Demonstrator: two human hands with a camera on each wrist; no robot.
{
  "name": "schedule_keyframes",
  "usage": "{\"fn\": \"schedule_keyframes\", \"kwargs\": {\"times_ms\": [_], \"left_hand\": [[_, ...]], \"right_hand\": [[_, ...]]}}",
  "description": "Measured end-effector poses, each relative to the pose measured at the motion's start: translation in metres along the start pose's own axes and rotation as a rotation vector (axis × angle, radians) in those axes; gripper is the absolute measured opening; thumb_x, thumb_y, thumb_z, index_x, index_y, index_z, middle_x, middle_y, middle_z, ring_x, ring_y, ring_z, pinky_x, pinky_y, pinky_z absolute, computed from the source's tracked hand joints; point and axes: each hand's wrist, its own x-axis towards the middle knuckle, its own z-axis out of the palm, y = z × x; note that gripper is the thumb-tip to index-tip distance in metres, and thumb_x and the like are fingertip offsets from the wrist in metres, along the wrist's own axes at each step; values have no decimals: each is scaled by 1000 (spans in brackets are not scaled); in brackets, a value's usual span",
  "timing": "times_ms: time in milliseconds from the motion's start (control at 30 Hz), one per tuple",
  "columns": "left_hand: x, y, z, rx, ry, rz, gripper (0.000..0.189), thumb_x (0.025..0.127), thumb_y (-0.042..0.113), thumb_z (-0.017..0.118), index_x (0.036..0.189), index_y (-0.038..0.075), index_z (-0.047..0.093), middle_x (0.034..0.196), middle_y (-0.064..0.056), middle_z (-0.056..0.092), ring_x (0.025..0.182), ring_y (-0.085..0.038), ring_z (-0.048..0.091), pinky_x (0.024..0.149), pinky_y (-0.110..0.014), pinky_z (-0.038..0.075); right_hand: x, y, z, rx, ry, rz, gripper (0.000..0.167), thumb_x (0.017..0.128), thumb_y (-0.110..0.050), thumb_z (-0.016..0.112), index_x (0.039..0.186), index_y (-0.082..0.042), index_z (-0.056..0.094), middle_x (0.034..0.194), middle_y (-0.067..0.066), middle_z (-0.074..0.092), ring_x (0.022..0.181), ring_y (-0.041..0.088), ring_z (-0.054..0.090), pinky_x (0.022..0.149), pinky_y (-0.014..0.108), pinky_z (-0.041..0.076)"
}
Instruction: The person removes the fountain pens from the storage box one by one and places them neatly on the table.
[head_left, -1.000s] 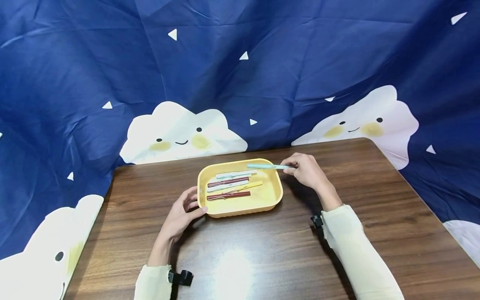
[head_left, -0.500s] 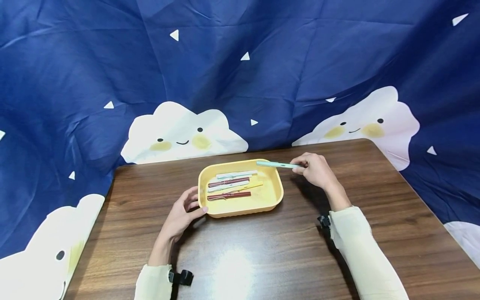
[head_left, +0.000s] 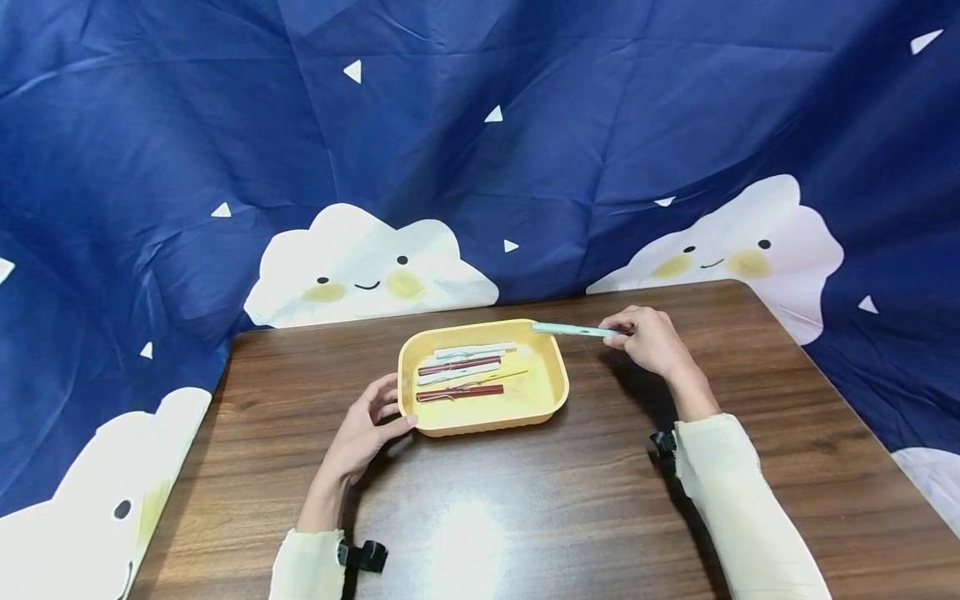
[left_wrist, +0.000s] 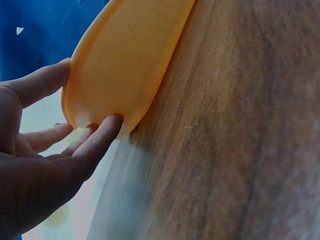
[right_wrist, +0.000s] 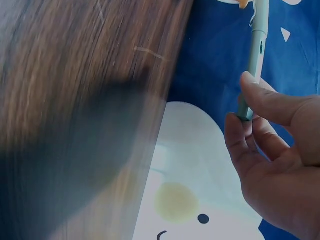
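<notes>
A mint-green capped pen (head_left: 573, 330) is pinched at one end between the thumb and fingers of my right hand (head_left: 651, 340). Its far end hangs over the back right corner of a yellow plastic tray (head_left: 487, 422). In the right wrist view, the pen (right_wrist: 257, 52) points up and away from the fingertips. My left hand (head_left: 363, 429) holds the tray's left end, thumb at the front corner and fingers along the end wall. Inside the tray lie several pens: dark red ones (head_left: 459, 392), pale ones (head_left: 476, 350) and a yellow one (head_left: 510, 376).
The tray stands on a brown wooden table (head_left: 585, 500) with a bright glare spot near the front. Behind the table hangs a blue cloth (head_left: 540, 167) printed with clouds. Black bands (head_left: 363, 556) circle both wrists.
My right hand has moved to the right with the mint-green pen, drawing most of it out past the tray's right end. The left hand and tray have stayed put.
</notes>
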Motion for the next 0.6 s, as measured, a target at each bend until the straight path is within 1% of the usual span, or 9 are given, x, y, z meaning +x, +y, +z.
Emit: {"fn": "schedule_keyframes", "kwargs": {"times_ms": [167,367,500,600], "left_hand": [[0,1,1,11,1,-3,78,86,-2,77,154,5,37,140,-24,52,125,-39,54,87,-25,52],[0,2,0,20,-1,0,78,86,-1,77,153,5,37,140,-24,52,125,-38,54,87,-24,52],[0,0,-1,13,-7,-3,78,87,-2,77,153,5,37,139,-25,52,125,-39,54,87,-25,53],[1,0,-1,11,-6,-4,78,86,-2,77,153,6,38,139,-24,52,125,-39,54,87,-25,53]], "right_hand": [[0,8,-5,-15,-5,5,12,83,-1,81,94,-4,78,88,10,71,80,28,59,73,41,44],[3,17,-9,-31,-25,38,11,84,-2,80,95,-4,78,92,12,72,85,31,62,76,43,46],[4,23,-10,-39,-44,58,12,84,-1,79,95,-5,78,93,13,71,86,31,62,78,43,46],[5,29,-11,-48,-50,58,13,84,-1,79,96,-4,78,93,14,71,86,31,63,77,43,46]]}}
